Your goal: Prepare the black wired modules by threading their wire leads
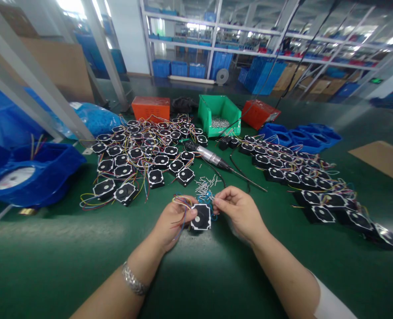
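My left hand (175, 221) grips a square black motor (201, 217) with white corners by its left side, thumb on top, its coloured wires running over the fingers. Just right of the motor, my right hand (238, 208) has thumb and index finger pinched together around what looks like a small screw, too small to make out surely. Loose silver screws (203, 185) lie in a pile right beyond the motor. An electric screwdriver (212, 158) rests on the green table (196, 270) behind the pile, its long tip pointing to the right.
Several wired motors (161, 159) crowd the table at left; more stand in rows (292, 178) at right. A green bin (219, 117) of screws stands at the back between two red boxes (151, 108). Blue trays (26, 173) are at far left, others (299, 136) at back right.
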Available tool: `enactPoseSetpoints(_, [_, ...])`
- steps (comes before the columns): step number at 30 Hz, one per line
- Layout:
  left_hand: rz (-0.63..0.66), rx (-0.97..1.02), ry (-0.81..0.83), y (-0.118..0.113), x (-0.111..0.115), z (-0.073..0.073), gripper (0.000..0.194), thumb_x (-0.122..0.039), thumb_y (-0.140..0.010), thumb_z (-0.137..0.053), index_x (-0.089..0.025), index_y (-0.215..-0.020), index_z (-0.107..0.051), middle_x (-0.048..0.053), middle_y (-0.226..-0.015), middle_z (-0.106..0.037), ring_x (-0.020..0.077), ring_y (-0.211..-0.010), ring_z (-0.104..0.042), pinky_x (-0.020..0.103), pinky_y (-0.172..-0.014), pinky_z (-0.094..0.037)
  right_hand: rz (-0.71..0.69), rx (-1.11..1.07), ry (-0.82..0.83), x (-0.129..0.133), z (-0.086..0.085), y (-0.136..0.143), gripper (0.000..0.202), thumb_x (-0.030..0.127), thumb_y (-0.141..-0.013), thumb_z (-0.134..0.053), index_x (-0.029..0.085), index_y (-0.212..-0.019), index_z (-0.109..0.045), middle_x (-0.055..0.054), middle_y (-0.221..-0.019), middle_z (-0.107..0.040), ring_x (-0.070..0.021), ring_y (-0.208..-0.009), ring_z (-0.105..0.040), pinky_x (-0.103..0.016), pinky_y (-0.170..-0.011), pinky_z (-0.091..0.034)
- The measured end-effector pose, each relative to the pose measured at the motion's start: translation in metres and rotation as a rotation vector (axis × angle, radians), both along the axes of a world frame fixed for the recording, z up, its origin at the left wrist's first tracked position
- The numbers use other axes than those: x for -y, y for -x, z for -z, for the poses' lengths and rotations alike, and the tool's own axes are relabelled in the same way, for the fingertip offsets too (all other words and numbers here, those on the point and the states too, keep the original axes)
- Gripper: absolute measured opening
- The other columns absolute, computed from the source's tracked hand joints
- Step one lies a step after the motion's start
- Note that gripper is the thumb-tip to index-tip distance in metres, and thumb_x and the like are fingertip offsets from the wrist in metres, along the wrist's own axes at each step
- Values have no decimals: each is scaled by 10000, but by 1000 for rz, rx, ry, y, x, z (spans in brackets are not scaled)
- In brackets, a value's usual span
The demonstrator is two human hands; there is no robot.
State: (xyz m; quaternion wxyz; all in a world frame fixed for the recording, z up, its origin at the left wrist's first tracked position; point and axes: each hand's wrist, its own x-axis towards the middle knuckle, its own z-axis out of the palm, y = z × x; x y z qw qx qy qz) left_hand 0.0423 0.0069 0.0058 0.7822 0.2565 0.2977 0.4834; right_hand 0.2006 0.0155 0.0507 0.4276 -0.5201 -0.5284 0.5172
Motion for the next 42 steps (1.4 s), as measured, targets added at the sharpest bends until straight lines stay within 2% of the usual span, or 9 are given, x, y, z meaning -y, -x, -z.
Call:
enactPoseSetpoints(4, [-2,-14,15,1,0,2,321,-228,-515,-739,-131,-766,-562,-10,-650,-557,92,-571,-492,218,-561,-350,-23,-49,33,1,5,0,218,223,-631,-645,137,-781,-512,23,-601,-545,-109,-521,-525,-216,-522,-440])
enactPoseSetpoints(11, [-13,-47,-22,3,1,4,301,-218,-508,-742,-133,-751,-587,-7,-649,-569,96,-585,-499,227,-586,-361,58,292,-213,7,8,4,126,251,-709,-565,160,-769,-628,-16,-748,-625,-142,-700,-581,-247,-669,-447])
enactPoseSetpoints(18, [-16,-41,-39,2,0,4,287,-214,-509,-741,-126,-739,-594,-2,-655,-573,100,-604,-504,231,-607,-363,-26,583,-471,10,6,5,162,196,-789,-483,180,-772,-643,-1,-769,-635,-135,-713,-595,-240,-675,-471])
enactPoseSetpoints(22, [-21,-19,-24,2,0,6,285,-211,-517,-737,-126,-749,-594,-1,-663,-577,98,-610,-506,226,-612,-363,-202,734,-699,12,2,4,251,127,-842,-385,140,-905,-628,-50,-911,-615,-148,-873,-568,-273,-812,-451])
enactPoseSetpoints(26, [-28,44,50,3,-1,6,283,-219,-536,-728,-137,-764,-582,-9,-667,-573,90,-598,-505,215,-591,-368,-374,657,-602,9,-2,3,301,102,-851,-348,159,-1037,-578,-39,-1078,-545,-134,-1028,-485,-293,-933,-382])
enactPoseSetpoints(29, [-51,76,64,4,-1,5,242,-221,-584,-698,-146,-773,-568,-15,-687,-559,84,-603,-500,208,-580,-374,-326,671,-468,4,-4,-1,311,65,-812,-412,181,-1065,-554,-23,-1099,-531,-134,-1023,-482,-289,-923,-385])
enactPoseSetpoints(34, [-79,70,86,5,-1,4,211,-209,-601,-687,-156,-716,-519,-43,-606,-500,69,-550,-464,186,-530,-357,-287,1168,-194,-6,1,-17,131,76,-700,-628,163,-794,-602,-26,-813,-552,-170,-771,-520,-267,-676,-417])
enactPoseSetpoints(38, [-13,30,38,4,0,5,195,-237,-636,-667,-133,-688,-510,-39,-582,-470,55,-527,-430,171,-507,-326,-446,1284,-212,-8,8,-21,133,44,-691,-621,147,-634,-559,-21,-705,-501,-149,-701,-474,-234,-617,-349])
enactPoseSetpoints(42, [5,10,-7,3,1,4,196,-231,-645,-662,-136,-750,-527,-35,-604,-472,56,-534,-424,175,-513,-317,-458,1252,-277,-5,9,-18,182,-27,-716,-524,123,-615,-501,-21,-667,-478,-125,-644,-440,-220,-591,-320])
